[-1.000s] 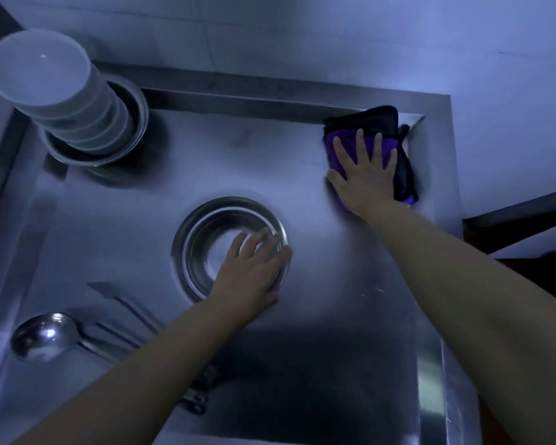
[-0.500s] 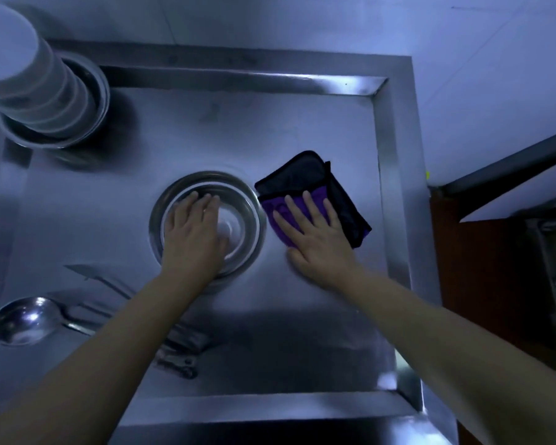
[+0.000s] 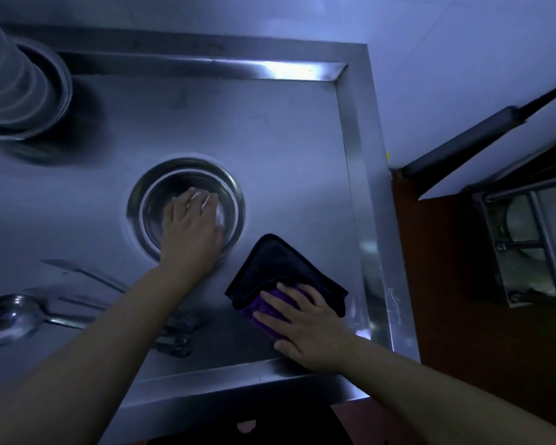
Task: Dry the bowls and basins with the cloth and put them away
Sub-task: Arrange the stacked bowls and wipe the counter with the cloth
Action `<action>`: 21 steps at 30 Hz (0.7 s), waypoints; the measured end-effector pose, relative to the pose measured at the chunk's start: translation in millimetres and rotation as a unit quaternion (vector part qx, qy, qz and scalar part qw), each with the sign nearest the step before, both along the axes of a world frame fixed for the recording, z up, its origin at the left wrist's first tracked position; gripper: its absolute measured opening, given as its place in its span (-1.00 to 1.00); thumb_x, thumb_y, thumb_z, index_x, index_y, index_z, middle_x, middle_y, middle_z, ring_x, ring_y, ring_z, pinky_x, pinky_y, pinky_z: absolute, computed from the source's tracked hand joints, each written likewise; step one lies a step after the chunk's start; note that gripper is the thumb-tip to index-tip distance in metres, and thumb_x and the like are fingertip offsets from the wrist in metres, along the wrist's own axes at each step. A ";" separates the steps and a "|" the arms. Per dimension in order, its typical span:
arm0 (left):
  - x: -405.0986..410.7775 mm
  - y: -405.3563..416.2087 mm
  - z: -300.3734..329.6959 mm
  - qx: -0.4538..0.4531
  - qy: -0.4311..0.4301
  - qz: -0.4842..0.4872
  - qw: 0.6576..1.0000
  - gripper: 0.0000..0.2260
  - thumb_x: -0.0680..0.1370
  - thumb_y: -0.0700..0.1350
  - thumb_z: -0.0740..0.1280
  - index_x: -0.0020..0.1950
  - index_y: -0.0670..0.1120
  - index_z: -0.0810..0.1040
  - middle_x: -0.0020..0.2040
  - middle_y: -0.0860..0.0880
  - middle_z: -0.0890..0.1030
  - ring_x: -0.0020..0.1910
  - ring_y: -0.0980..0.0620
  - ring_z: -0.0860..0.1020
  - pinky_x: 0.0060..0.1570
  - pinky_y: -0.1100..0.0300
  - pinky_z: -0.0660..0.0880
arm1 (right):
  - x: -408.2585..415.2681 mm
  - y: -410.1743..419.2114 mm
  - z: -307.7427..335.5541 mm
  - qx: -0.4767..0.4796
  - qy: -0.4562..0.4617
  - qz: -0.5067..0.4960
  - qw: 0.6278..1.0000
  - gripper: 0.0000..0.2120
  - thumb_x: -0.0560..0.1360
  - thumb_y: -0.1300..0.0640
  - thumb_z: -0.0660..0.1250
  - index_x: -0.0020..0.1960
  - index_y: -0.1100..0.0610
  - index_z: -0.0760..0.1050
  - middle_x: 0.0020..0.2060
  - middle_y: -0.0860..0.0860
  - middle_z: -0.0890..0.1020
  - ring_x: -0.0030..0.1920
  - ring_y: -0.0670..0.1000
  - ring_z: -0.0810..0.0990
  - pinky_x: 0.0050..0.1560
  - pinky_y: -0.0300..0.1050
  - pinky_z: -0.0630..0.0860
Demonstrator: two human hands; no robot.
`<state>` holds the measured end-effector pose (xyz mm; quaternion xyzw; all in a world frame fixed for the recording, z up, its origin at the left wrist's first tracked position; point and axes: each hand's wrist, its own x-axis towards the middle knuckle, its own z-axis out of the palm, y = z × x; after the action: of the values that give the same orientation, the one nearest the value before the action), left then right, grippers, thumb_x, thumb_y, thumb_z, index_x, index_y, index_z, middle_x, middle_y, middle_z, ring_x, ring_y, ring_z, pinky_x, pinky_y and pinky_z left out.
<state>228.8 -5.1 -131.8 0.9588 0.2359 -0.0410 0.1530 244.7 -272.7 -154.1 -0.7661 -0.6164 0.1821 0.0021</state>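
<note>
A shiny metal bowl sits the right way up in the middle of the steel bench. A folded black and purple cloth lies flat just beside it, toward the near right corner. White bowls are stacked upside down in a metal basin at the far left.

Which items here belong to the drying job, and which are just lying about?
Job: cloth under right hand; steel bowl under left hand; stacked bowls.
Lying about: ladle; utensils; rack.
</note>
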 end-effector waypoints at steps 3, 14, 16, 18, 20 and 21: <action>5.7 0.3 -0.5 -0.001 -0.007 0.010 1.000 -0.59 0.47 -0.20 0.31 0.29 -0.30 0.46 0.25 -0.27 0.52 0.34 -0.29 0.37 0.24 -0.24 0.29 | 15.9 25.9 -4.8 0.027 -0.011 -0.018 0.999 -0.53 0.46 -0.22 0.22 0.33 -0.11 0.42 0.39 0.00 0.42 0.44 0.17 0.23 0.39 0.28 0.22; 62.5 -3.4 -11.2 -0.001 -0.002 0.029 1.000 -0.50 0.47 -0.11 0.30 0.39 -0.23 0.39 0.35 -0.23 0.45 0.40 -0.23 0.30 0.35 -0.13 0.17 | 170.0 136.2 -28.3 0.015 -0.093 -0.077 0.993 -0.36 0.49 -0.32 0.05 0.52 -0.18 0.05 0.56 0.02 0.03 0.54 0.19 -0.14 0.43 0.36 -0.19; 73.7 -7.2 -13.8 -0.001 -0.001 0.028 1.000 -0.39 0.44 -0.08 0.36 0.45 -0.22 0.30 0.41 -0.22 0.39 0.43 -0.21 0.26 0.38 -0.09 0.13 | 198.9 151.4 -30.0 0.005 -0.105 -0.074 0.992 -0.35 0.49 -0.33 0.01 0.52 -0.17 0.03 0.56 0.01 0.01 0.54 0.18 -0.14 0.43 0.35 -0.20; 83.1 -10.2 -14.3 0.003 0.003 0.030 1.000 -0.28 0.41 -0.02 0.39 0.49 -0.22 0.20 0.46 -0.20 0.30 0.45 -0.19 0.22 0.40 -0.07 0.09 | 228.1 166.0 -29.9 -0.002 -0.111 -0.085 0.990 -0.35 0.49 -0.33 -0.02 0.53 -0.17 0.02 0.56 0.00 0.00 0.54 0.17 -0.15 0.44 0.34 -0.23; 91.1 -13.4 -15.8 0.004 0.027 0.018 0.999 -0.19 0.39 0.10 0.39 0.52 -0.15 0.12 0.52 -0.15 0.19 0.49 -0.15 0.13 0.43 -0.06 -0.01 | 257.8 178.9 -28.0 -0.004 -0.117 -0.112 0.987 -0.35 0.50 -0.31 -0.01 0.53 -0.15 0.00 0.56 0.00 -0.02 0.54 0.17 -0.16 0.44 0.32 -0.25; 94.5 -15.5 -17.6 0.008 0.047 0.006 0.999 -0.16 0.38 0.16 0.38 0.53 -0.11 0.10 0.54 -0.12 0.14 0.50 -0.12 0.07 0.43 -0.06 -0.07 | 272.9 183.9 -27.1 -0.005 -0.120 -0.126 0.985 -0.36 0.51 -0.29 0.00 0.54 -0.14 -0.02 0.56 0.00 -0.04 0.54 0.17 -0.17 0.44 0.31 -0.25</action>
<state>323.3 -20.5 -149.4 0.9555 0.2490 -0.0832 0.1345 517.6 -88.8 -181.2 -0.8541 -0.5095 0.0899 -0.0528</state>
